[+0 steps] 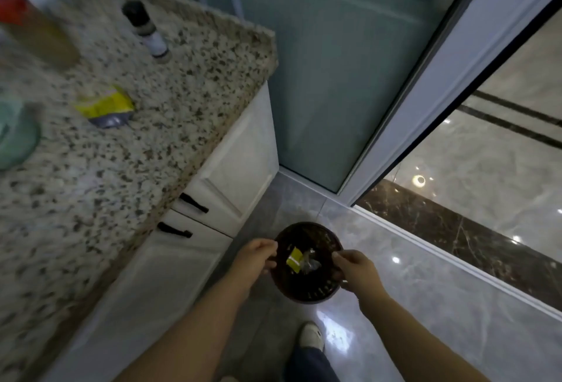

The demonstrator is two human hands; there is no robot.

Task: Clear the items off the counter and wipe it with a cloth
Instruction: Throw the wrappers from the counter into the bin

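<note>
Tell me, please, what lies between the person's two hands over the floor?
In the head view, the dark round waste bin sits between the left hand and right hand; a yellow wrapper and clear plastic scrap lie inside.

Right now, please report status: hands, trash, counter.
Left hand and right hand over bin, holding nothing seen. Yellow wrapper inside bin. Yellow packet, bottle on counter.

Speckled beige-and-black counter (127, 150), yellow-and-grey packet (105, 107), dark brown bin (307, 287).

Glossy floor (425, 299), seemingly frosted door (328, 71)
</note>
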